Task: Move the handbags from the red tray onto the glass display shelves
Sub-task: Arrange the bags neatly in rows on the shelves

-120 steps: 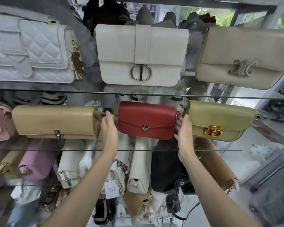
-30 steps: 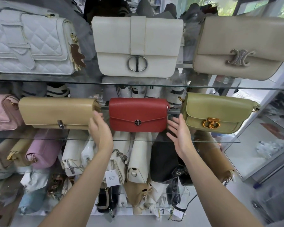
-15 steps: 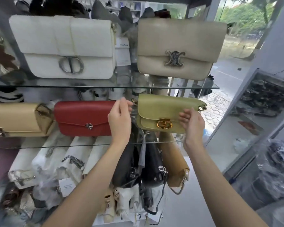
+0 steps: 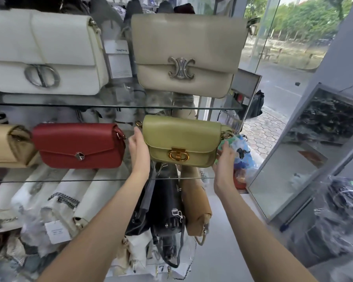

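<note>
olive-green leather is the whole story here: the olive-green handbag looks to be resting on the middle glass shelf, at the right end of the row, with a hand at each end. the left hand is up against its left end with the fingers pretty much straight, so it's open and just pressing, not grabbing. the right hand is at the lower right corner with its back to the camera. its fingertips go out of sight round the bag, so i honestly can't tell if it's gripping or just resting there. my read is this is squaring-up, not carrying. a hand on each end lets you nudge the bag straight and keep a gap from the red bag next door, which sits apart from it with the left hand in between. the gold clasp faces front like the buckles on the white bag and beige bag on the upper shelf, so i'd guess everything's meant to face the customer. the bag sits near the front edge of the glass, and a hard push could probably slide it off, so gentle taps would be my call. the red tray isn't in view, so no idea how many bags are left.
</note>
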Action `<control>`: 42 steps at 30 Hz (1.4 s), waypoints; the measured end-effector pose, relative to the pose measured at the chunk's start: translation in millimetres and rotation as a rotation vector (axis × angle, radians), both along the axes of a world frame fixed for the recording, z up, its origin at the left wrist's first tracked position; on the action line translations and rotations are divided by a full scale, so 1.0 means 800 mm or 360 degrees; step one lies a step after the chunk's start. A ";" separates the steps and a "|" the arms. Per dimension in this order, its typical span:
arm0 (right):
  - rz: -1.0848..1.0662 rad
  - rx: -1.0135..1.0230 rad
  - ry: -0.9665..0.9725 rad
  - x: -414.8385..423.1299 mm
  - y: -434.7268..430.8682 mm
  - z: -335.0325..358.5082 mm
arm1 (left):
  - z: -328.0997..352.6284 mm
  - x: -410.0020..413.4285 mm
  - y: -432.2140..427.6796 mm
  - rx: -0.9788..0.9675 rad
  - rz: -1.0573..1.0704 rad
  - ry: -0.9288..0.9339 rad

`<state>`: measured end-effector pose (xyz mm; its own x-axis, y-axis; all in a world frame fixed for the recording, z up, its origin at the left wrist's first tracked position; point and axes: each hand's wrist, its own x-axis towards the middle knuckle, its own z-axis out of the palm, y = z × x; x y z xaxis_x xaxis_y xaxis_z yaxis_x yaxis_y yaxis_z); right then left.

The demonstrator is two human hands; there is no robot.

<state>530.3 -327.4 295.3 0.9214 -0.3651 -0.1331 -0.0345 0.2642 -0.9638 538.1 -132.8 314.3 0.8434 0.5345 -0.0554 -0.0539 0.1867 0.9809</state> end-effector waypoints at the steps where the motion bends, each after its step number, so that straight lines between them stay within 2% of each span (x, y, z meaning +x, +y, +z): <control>1: 0.0066 0.0006 -0.0001 0.001 0.001 -0.001 | -0.003 0.004 0.000 -0.0055 -0.0044 0.0021; 3: 0.0141 0.0064 -0.0008 0.008 0.000 -0.003 | -0.014 0.012 0.003 -0.0165 -0.0108 0.0029; 7: 0.0160 0.0198 -0.0012 0.009 0.000 0.004 | -0.087 0.064 0.028 -0.0260 -0.0225 0.0064; 15: 0.0211 0.0224 -0.0116 0.013 -0.002 0.000 | -0.025 0.005 0.011 -0.0320 -0.0164 -0.0023; 28: 0.0323 0.0301 -0.0209 0.007 0.009 -0.011 | -0.044 -0.012 0.027 -0.0339 -0.0105 -0.0195; 42: 0.0313 0.0365 -0.0251 0.002 0.006 -0.015 | -0.047 -0.017 0.026 -0.0195 -0.0145 -0.0203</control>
<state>531.6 -322.8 283.1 0.9870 -0.1555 -0.0411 0.0387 0.4776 -0.8777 524.6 -112.1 276.4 0.8922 0.4517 -0.0048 -0.1540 0.3143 0.9367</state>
